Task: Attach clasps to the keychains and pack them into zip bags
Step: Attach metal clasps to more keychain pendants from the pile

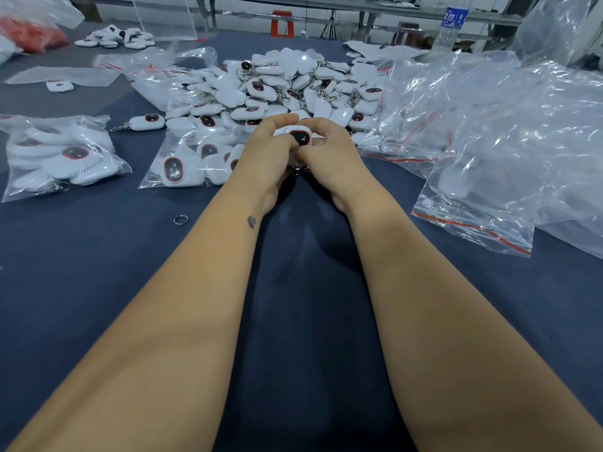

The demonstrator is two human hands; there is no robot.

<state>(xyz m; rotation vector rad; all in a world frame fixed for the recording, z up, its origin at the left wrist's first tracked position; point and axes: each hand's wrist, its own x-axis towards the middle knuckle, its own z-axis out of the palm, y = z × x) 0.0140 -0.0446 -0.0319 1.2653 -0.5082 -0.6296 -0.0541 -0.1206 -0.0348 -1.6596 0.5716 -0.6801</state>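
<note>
Both hands meet over the dark blue table (98, 288). My left hand (267, 151) and my right hand (329, 154) grip one white keychain (298, 136) with a black, red-rimmed oval face. A metal clasp (298, 169) hangs below it between the palms. Behind the hands lies a big pile of the same white keychains (284, 83), many with clasps. Two filled zip bags lie to the left, one near (192, 161) and one farther out (58, 154). A loose keychain with a clasp (143, 122) lies between them.
A heap of empty zip bags with red seals (489, 132) fills the right side. A small metal ring (180, 219) lies alone left of my forearm. More keychains (114, 37) and a red-filled bag (29, 34) sit far left. A water bottle (452, 24) stands at the back.
</note>
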